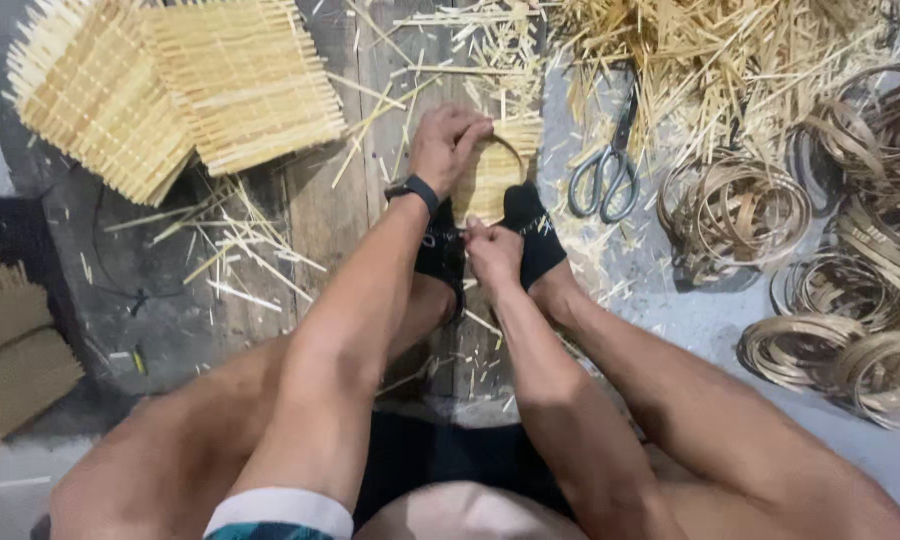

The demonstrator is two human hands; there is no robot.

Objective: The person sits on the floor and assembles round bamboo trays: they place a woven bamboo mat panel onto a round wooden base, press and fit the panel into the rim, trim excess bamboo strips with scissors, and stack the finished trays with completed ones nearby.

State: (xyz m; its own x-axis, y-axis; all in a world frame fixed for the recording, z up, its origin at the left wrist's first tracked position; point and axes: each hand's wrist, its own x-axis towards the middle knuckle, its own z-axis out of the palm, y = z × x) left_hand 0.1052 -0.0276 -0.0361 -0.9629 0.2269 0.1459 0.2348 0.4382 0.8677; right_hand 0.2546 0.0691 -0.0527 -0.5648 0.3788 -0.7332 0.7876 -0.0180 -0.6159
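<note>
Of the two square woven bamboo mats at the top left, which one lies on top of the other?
The right-hand woven bamboo mat: its left edge overlaps the left-hand mat.

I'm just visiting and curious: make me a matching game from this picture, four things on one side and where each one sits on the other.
Things:
1. steel scissors with grey handles
2. flat woven bamboo mats
3. coiled hoops of thin bamboo strip
4. black wristband

Places:
A. stacked at the top left of the floor
B. on the left hand's wrist
C. piled along the right side
D. lying just right of the black-socked feet, below the heap of loose bamboo splints

Pairs: 1-D, 2-A, 3-C, 4-B
</note>
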